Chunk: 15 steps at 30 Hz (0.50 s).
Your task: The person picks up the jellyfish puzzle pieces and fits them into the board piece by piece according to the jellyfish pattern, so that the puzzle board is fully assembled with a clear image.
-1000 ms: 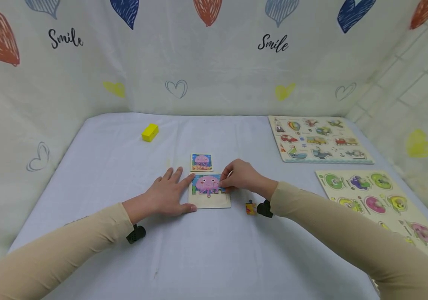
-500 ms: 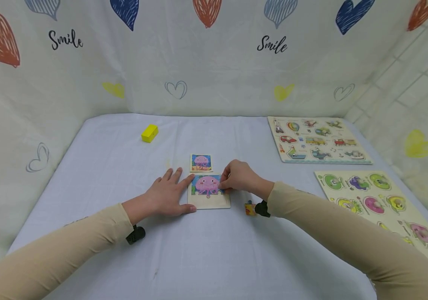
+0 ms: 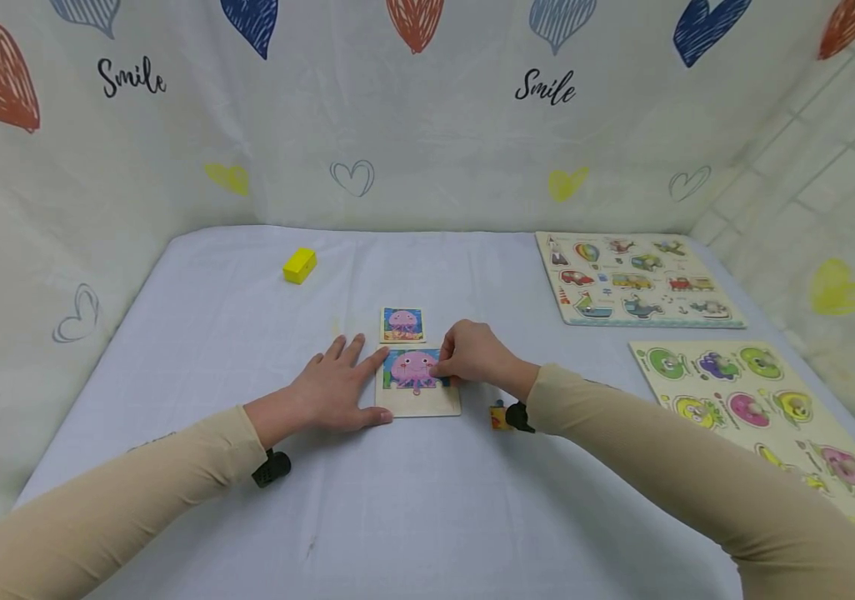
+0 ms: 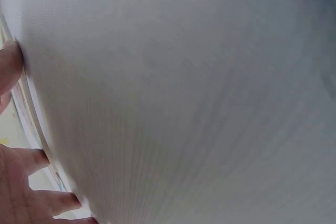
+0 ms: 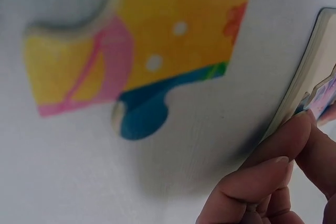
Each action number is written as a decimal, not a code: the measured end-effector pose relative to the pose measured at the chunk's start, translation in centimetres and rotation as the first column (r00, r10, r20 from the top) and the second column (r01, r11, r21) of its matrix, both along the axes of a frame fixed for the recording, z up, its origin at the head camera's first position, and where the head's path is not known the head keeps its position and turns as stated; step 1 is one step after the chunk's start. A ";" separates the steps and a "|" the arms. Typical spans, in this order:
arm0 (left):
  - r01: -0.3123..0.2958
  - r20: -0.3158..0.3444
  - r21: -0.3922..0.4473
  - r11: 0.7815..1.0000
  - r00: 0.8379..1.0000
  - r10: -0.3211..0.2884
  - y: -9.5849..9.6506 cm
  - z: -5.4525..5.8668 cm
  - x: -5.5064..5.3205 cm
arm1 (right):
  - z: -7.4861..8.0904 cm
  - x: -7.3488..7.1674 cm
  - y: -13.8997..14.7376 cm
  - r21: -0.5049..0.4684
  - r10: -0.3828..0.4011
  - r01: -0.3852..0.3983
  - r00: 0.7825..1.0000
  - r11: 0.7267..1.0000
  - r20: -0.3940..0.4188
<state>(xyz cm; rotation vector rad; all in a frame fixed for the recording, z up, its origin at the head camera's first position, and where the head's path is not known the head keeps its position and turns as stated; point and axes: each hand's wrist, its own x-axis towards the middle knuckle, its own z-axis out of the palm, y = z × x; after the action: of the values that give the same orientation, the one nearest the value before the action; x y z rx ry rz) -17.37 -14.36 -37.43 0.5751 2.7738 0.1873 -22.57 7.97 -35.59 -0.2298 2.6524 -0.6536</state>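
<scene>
A pale board (image 3: 423, 406) is laid flat, touched along its left edge by the spread fingers of the left hand (image 3: 326, 388); its upper part is filled with pieces (image 3: 411, 367) by which a pink octopus on blue is formed, while its lower part is bare. At the octopus's right side, a piece (image 5: 324, 94) is pinched by the right hand (image 3: 480, 354). Right of the board, a loose piece (image 5: 178, 45), orange-yellow with white dots and a blue tab, is laid picture-up.
</scene>
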 end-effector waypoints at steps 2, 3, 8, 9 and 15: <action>0.001 0.001 -0.001 1.000 1.000 -0.001 0.0 0.0 0.0 | 0.0 0.0 -0.1 0.012 0.005 -0.005 1.000 1.000 -0.005; 0.001 0.003 -0.001 1.000 1.000 -0.001 0.1 0.0 0.0 | 0.0 0.0 -0.1 0.013 0.008 -0.008 1.000 1.000 -0.005; 0.000 0.010 0.000 1.000 1.000 0.000 0.1 0.1 0.1 | 0.3 0.0 1.0 -0.043 0.067 -0.067 0.998 0.997 0.014; 0.000 0.011 0.002 1.000 1.000 0.000 0.1 0.1 0.1 | 0.4 0.1 1.4 -0.059 0.089 -0.087 0.996 0.994 0.018; 0.004 0.005 0.004 1.000 1.000 -0.004 0.0 0.3 0.2 | 1.2 0.8 5.2 -0.073 0.213 -0.215 0.976 0.974 -0.035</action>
<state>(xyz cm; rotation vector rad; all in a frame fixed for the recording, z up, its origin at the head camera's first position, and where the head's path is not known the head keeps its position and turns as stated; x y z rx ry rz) -17.15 -14.36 -37.14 0.5801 2.7679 0.1926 -21.81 13.19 -34.39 -0.5418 2.5811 -0.6848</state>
